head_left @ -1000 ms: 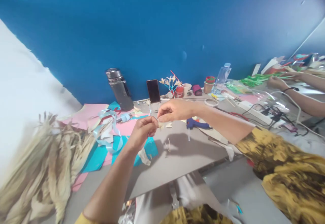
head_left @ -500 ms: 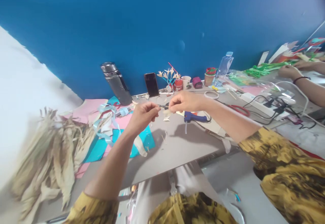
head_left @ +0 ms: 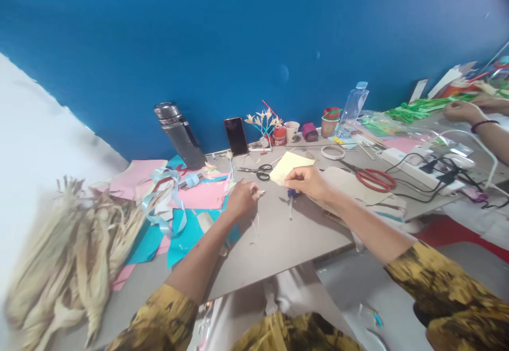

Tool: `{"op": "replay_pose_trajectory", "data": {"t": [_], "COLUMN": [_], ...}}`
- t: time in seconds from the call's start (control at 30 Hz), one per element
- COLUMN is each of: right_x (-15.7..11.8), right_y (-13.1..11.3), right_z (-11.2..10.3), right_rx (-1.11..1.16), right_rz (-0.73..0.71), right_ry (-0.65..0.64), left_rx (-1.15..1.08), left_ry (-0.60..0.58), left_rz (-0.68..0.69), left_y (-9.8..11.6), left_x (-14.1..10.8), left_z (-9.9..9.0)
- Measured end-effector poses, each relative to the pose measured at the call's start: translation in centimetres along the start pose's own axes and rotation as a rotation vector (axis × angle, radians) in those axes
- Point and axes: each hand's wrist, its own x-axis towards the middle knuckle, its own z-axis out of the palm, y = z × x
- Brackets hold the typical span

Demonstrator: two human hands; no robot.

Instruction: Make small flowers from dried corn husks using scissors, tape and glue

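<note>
My left hand (head_left: 243, 198) is low over the grey table, its fingers curled together on a small pale scrap of dried husk (head_left: 261, 193). To the right, my right hand (head_left: 306, 181) has thumb and fingers pressed together; anything between them is too small to make out. Its fingertips are by the near corner of a yellow paper sheet (head_left: 292, 164). Under that hand a blue glue gun (head_left: 292, 193) is mostly hidden, with a white glue stick or nozzle strip showing. Black-handled scissors (head_left: 262, 171) lie between and beyond both hands.
Dried corn husks (head_left: 93, 255) are heaped at the left beside pink and blue paper (head_left: 181, 234). A flask (head_left: 181, 136), a phone (head_left: 236, 135) and husk flowers (head_left: 264, 122) stand along the wall. Red-handled scissors (head_left: 374, 180) and a power strip (head_left: 421, 168) lie right; another person's hands (head_left: 463, 112) work beyond.
My hands have parted: the left came down to the husk scrap on the table, the right moved rightward and down over the glue gun. The yellow sheet and both scissors show more fully.
</note>
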Motion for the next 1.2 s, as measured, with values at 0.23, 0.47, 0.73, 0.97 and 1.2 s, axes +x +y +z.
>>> {"op": "replay_pose_trajectory", "data": {"t": [0.23,0.47,0.73,0.97,1.2], "right_x": [0.0,0.5,0.7,1.2,1.2], "right_y": [0.4,-0.6,-0.5,-1.1,-1.0], "right_z": [1.9,2.5,3.2,5.5,6.7], "right_rx": [-0.353,-0.519,-0.52,-0.585,-0.696], "right_rz": [-0.046,-0.047,-0.025,-0.036,-0.061], "right_ry": [-0.08,0.013,0.028,-0.036,-0.078], "left_rx": [-0.133,-0.185,-0.413,-1.302,-1.199], "left_ry": [0.0,-0.02,0.019,0.439,0.631], "left_rz": [-0.084,-0.014,-0.123,-0.179,-0.051], "left_y": [-1.1,-0.5,-0.7,0.8,2.8], "left_x": [-0.2,0.3,-0.4,-3.3,-8.6], "left_z": [-0.3,0.3,-2.2,-12.6,-14.8]}}
